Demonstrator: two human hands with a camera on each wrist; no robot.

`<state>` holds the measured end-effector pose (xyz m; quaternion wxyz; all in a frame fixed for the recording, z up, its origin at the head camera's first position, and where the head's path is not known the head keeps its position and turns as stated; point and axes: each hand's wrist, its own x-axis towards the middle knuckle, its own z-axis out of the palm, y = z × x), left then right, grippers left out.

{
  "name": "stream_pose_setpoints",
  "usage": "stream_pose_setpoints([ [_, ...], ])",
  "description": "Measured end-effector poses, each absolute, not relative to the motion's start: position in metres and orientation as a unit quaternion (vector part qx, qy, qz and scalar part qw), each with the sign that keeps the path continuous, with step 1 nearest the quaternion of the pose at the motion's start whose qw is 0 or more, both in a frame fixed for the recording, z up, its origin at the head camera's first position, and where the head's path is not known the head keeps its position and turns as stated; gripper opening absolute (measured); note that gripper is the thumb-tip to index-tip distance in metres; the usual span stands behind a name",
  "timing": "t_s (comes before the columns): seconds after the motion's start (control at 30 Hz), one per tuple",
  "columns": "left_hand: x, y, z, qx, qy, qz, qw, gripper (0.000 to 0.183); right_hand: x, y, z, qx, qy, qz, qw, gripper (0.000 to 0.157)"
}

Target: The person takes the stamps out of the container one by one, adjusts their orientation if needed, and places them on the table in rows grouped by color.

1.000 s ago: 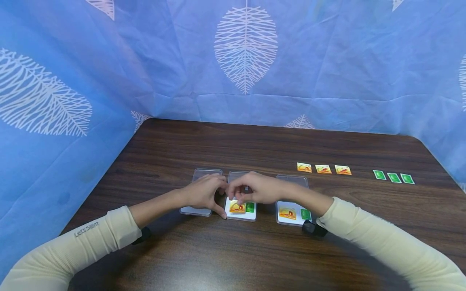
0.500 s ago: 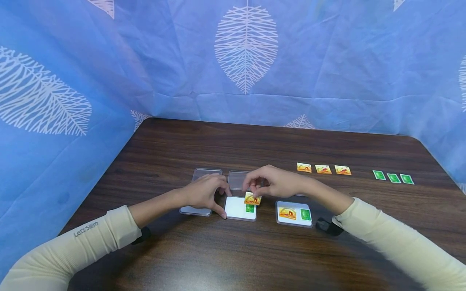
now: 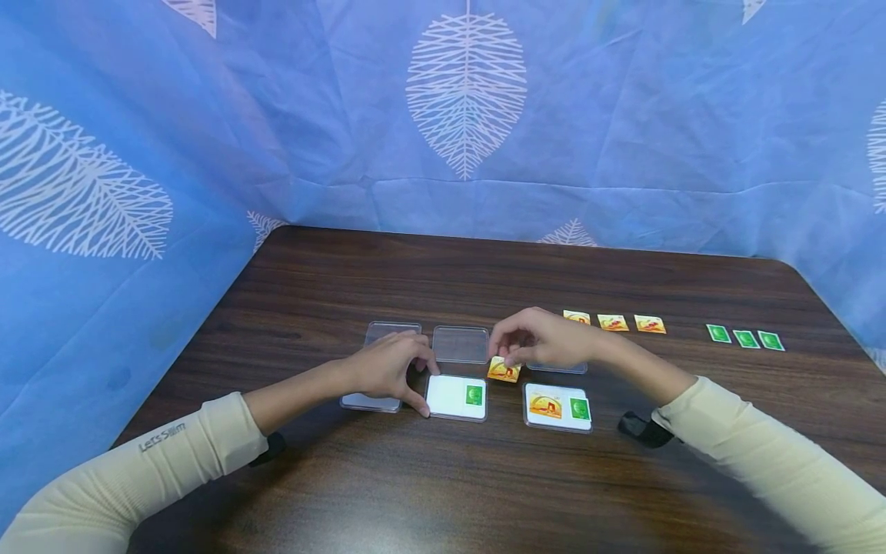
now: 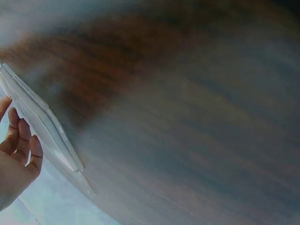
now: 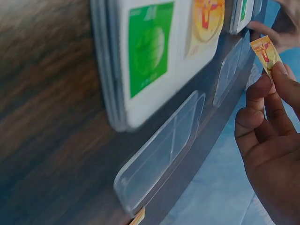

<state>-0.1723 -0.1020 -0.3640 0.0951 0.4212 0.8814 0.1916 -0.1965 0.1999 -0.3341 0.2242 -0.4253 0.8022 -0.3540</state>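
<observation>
My right hand pinches a small orange picture paper, stamp-like, between thumb and forefinger. It hangs above the table between two flat clear cases. The middle case holds a white card with a green paper at its right. My left hand holds this case's left side, thumb and forefinger at its near and far corners. The right case carries an orange paper and a green one, also seen in the right wrist view. My left hand partly covers the left case.
Clear lids lie behind the cases: a left lid, a middle lid and a right lid. Farther right, a row of orange papers and a row of green papers lie on the table.
My right hand has lifted the orange paper off the middle case and carried it right. The white card beneath now shows. My left hand has stayed put.
</observation>
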Motion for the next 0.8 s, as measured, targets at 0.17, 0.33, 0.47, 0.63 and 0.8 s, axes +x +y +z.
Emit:
stream_pose_setpoints([
  [0.17, -0.172, -0.102, -0.365, 0.421, 0.881, 0.195, 0.094, 0.048, -0.201, 0.209, -0.335, -0.421, 0.809, -0.349, 0.214, 0.01],
  [0.33, -0.173, -0.103, -0.367, 0.422, 0.881, 0.195, 0.093, 0.048, -0.206, 0.219, -0.334, -0.413, 0.815, -0.35, 0.208, 0.011],
  [0.47, -0.173, -0.103, -0.366, 0.423, 0.881, 0.192, 0.092, 0.048, -0.21, 0.226, -0.333, -0.411, 0.817, -0.351, 0.203, 0.01],
  [0.63, -0.174, -0.102, -0.366, 0.423, 0.881, 0.19, 0.095, 0.048, -0.217, 0.235, -0.333, -0.412, 0.817, -0.349, 0.201, 0.009],
  [0.8, -0.175, -0.102, -0.368, 0.425, 0.881, 0.187, 0.093, 0.048, -0.224, 0.243, -0.333, -0.404, 0.822, -0.348, 0.2, 0.009],
])
